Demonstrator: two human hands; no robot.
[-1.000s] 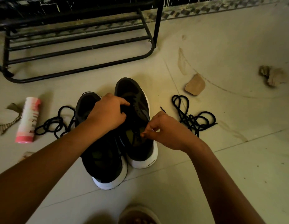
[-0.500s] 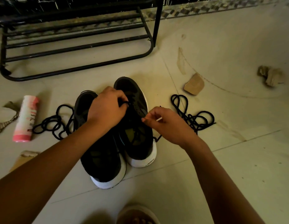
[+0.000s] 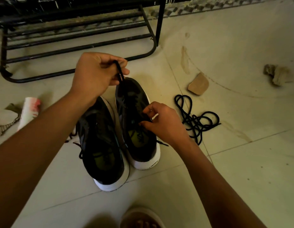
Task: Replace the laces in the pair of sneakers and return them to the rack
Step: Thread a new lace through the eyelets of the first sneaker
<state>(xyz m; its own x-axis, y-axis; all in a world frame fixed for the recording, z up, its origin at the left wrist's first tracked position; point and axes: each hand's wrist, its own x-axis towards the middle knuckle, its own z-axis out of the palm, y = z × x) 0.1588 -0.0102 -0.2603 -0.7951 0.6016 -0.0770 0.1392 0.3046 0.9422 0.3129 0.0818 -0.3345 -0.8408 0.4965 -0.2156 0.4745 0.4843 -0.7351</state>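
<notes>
On the tiled floor [image 3: 241,178] before me: left-side sneaker [image 3: 101,153] and right-side sneaker [image 3: 139,150], both black with white soles, side by side and touching, toes pointing away from me.
Left-side sneaker: nearer to me, its front partly hidden by my left forearm.
Right-side sneaker: set a little farther forward, with a yellow-green insole showing.
Left hand [image 3: 95,74]: raised over the right-side sneaker's toe, thumb and fingers pinching a loop of black lace [image 3: 119,71] that runs down into that shoe.
Right hand [image 3: 162,124]: at the right-side sneaker's eyelets, fingers curled; too dark to tell whether they grip anything.
Spare lace [image 3: 197,120]: a loose black tangle on the floor, right of the shoes and apart from them.
Shoe rack [image 3: 80,48]: black metal, beyond the shoes.
Pink and white bottle [image 3: 30,111]: lying on the floor at the left.
</notes>
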